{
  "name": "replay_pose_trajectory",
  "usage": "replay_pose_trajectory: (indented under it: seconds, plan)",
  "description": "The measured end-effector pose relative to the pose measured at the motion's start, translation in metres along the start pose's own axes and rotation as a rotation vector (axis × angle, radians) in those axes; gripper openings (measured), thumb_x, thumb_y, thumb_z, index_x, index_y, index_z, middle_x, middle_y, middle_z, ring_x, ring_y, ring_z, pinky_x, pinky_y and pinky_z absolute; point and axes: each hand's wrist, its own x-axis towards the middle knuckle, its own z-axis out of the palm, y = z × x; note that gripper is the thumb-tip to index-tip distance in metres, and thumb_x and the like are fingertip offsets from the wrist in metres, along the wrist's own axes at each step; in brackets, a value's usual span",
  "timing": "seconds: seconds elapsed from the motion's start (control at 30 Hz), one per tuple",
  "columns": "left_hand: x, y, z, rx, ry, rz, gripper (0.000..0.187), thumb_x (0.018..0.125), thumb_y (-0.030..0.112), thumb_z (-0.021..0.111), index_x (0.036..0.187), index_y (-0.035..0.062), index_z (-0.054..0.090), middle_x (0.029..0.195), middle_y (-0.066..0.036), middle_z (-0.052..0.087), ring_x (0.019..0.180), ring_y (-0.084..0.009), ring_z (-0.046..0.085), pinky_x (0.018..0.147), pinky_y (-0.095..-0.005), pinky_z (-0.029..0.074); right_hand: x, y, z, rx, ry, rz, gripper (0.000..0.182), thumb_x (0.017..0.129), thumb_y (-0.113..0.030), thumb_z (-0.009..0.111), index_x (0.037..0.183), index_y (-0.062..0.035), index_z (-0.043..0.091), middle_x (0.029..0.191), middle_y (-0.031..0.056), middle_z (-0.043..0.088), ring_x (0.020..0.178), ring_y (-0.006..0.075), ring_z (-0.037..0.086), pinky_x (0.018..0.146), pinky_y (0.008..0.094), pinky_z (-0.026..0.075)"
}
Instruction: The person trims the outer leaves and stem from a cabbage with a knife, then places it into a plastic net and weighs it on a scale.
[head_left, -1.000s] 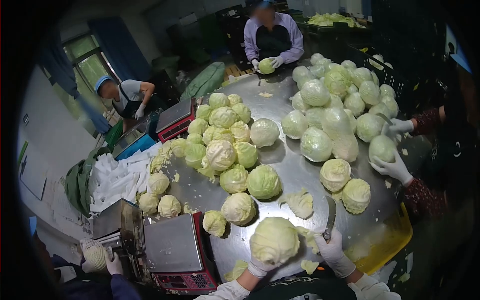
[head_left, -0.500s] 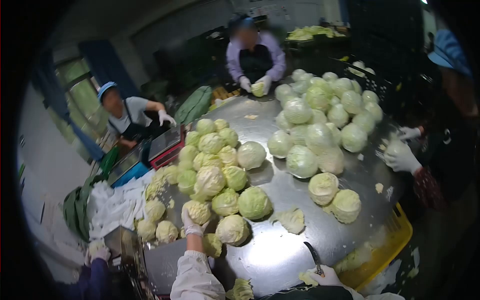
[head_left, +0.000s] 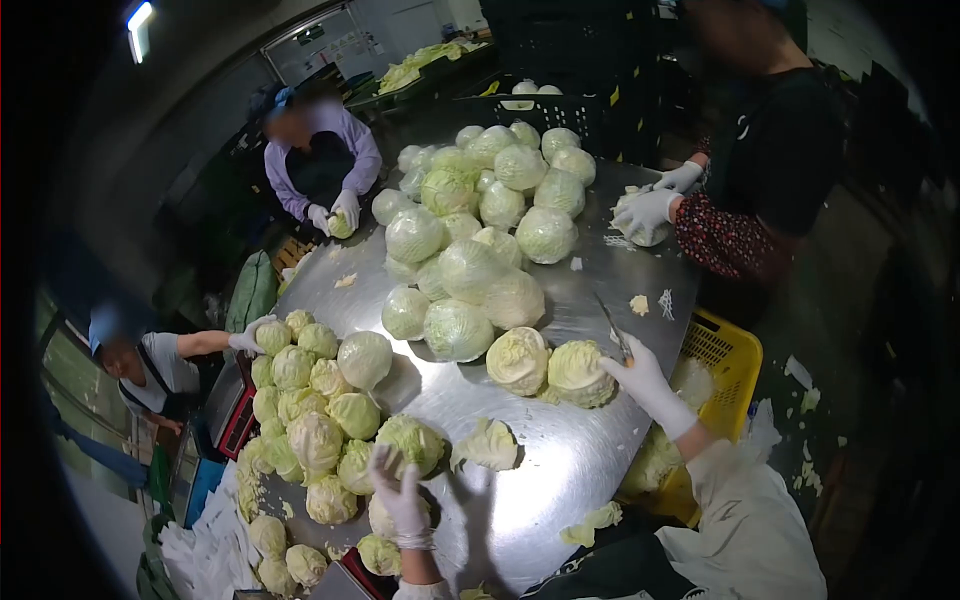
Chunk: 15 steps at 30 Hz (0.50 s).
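My left hand (head_left: 402,500), in a white glove, is raised with its fingers apart over a pale cabbage (head_left: 378,518), beside a greener cabbage (head_left: 411,444). It holds nothing visible. My gloved right hand (head_left: 642,378) is closed on a knife (head_left: 610,322) whose blade points up and away. The fingers of that hand are at the right side of a trimmed cabbage (head_left: 578,374). Another trimmed cabbage (head_left: 517,361) lies to its left. A loose leaf (head_left: 487,445) rests on the metal table (head_left: 545,470) between my hands.
Wrapped cabbages (head_left: 467,270) are piled mid-table; unwrapped ones (head_left: 300,405) lie left. A yellow crate (head_left: 735,350) stands at the right edge. One co-worker (head_left: 320,155) handles a cabbage at the back, another (head_left: 770,150) at right; a third (head_left: 160,365) reaches in from the left.
The view has swung right. My left hand has let go of a cabbage and lifted with fingers spread. My right hand, with the knife, has moved forward to the trimmed cabbages.
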Motion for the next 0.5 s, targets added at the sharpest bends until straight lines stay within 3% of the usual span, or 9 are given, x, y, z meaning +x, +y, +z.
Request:
replay_pose_trajectory:
  seconds: [0.07, 0.1, 0.2, 0.27, 0.3, 0.37, 0.4, 0.47, 0.5]
  plan:
    - [-0.017, -0.015, 0.033, 0.021, -0.200, -0.029, 0.075, 0.085, 0.000, 0.072, 0.151, 0.0056, 0.038, 0.146, -0.012, 0.049, 0.130, -0.0277, 0.052, 0.110, -0.0415, 0.043, 0.019, 0.006, 0.004, 0.092, -0.180, 0.134, 0.064, 0.087, -0.013, 0.080, 0.142, 0.0037, 0.053, 0.134, 0.0156, 0.063, 0.124, 0.0220, 0.060, 0.107, 0.0329, 0.047]
    - [-0.025, -0.022, 0.046, 0.018, -0.257, -0.095, 0.081, 0.082, 0.004, 0.077, 0.152, 0.0059, 0.036, 0.146, -0.013, 0.049, 0.131, -0.0280, 0.051, 0.111, -0.0421, 0.043, 0.017, 0.006, 0.001, 0.097, -0.169, 0.137, 0.064, 0.087, -0.013, 0.080, 0.142, 0.0037, 0.053, 0.134, 0.0156, 0.063, 0.124, 0.0220, 0.060, 0.107, 0.0329, 0.047]
    - [-0.043, -0.044, 0.069, 0.246, -0.471, 0.020, 0.104, 0.074, 0.026, 0.091, 0.156, 0.0058, 0.030, 0.151, -0.017, 0.043, 0.133, -0.0289, 0.048, 0.110, -0.0442, 0.042, 0.003, -0.002, -0.005, 0.125, -0.526, 0.187, 0.075, 0.084, -0.015, 0.083, 0.148, 0.0031, 0.047, 0.145, 0.0200, 0.056, 0.134, 0.0233, 0.053, 0.112, 0.0333, 0.042]
    - [-0.048, -0.046, 0.085, 0.498, -0.572, 0.267, 0.108, 0.068, 0.031, 0.094, 0.152, 0.0008, 0.034, 0.148, -0.026, 0.044, 0.138, -0.0409, 0.045, 0.114, -0.0505, 0.039, -0.026, -0.005, 0.000, -0.121, -0.628, -0.332, 0.077, 0.084, -0.020, 0.083, 0.148, 0.0041, 0.047, 0.138, 0.0201, 0.060, 0.121, 0.0226, 0.061, 0.103, 0.0339, 0.050]
    - [-0.051, -0.042, 0.095, 0.506, -0.571, 0.248, 0.108, 0.068, 0.031, 0.094, 0.152, 0.0008, 0.034, 0.148, -0.026, 0.044, 0.138, -0.0409, 0.045, 0.114, -0.0505, 0.039, -0.040, -0.010, 0.004, -0.114, -0.641, -0.318, 0.077, 0.084, -0.020, 0.083, 0.148, 0.0041, 0.047, 0.138, 0.0201, 0.060, 0.121, 0.0226, 0.061, 0.103, 0.0339, 0.050]
    - [-0.055, -0.024, 0.121, 0.665, -0.634, 0.490, 0.113, 0.063, 0.034, 0.096, 0.151, 0.0002, 0.036, 0.149, -0.030, 0.041, 0.141, -0.0451, 0.041, 0.116, -0.0510, 0.037, -0.064, -0.021, 0.016, -0.005, -0.670, -0.309, 0.068, 0.086, -0.017, 0.081, 0.143, 0.0037, 0.051, 0.137, 0.0201, 0.060, 0.125, 0.0238, 0.059, 0.104, 0.0348, 0.049]
    - [-0.058, -0.029, 0.129, 0.673, -0.632, 0.472, 0.113, 0.063, 0.034, 0.096, 0.151, 0.0002, 0.036, 0.149, -0.030, 0.041, 0.141, -0.0451, 0.041, 0.116, -0.0510, 0.037, -0.073, -0.005, 0.026, 0.002, -0.683, -0.298, 0.068, 0.086, -0.017, 0.081, 0.143, 0.0037, 0.051, 0.137, 0.0201, 0.060, 0.125, 0.0238, 0.059, 0.104, 0.0348, 0.049]
    - [-0.065, -0.055, 0.141, 0.558, -0.694, 0.356, 0.114, 0.061, 0.035, 0.097, 0.151, -0.0001, 0.036, 0.149, -0.030, 0.041, 0.142, -0.0443, 0.040, 0.116, -0.0499, 0.037, -0.087, 0.017, 0.045, 0.277, -0.418, 0.019, 0.059, 0.089, -0.016, 0.077, 0.140, 0.0000, 0.053, 0.130, 0.0171, 0.063, 0.121, 0.0213, 0.061, 0.102, 0.0331, 0.050]
    - [-0.073, -0.067, 0.141, 0.576, -0.639, 0.386, 0.115, 0.060, 0.035, 0.098, 0.150, -0.0003, 0.035, 0.147, -0.030, 0.043, 0.141, -0.0439, 0.042, 0.117, -0.0491, 0.036, -0.095, 0.014, 0.045, 0.512, -0.408, 0.163, 0.054, 0.093, -0.015, 0.072, 0.142, -0.0035, 0.052, 0.125, 0.0140, 0.064, 0.108, 0.0174, 0.064, 0.094, 0.0304, 0.052]
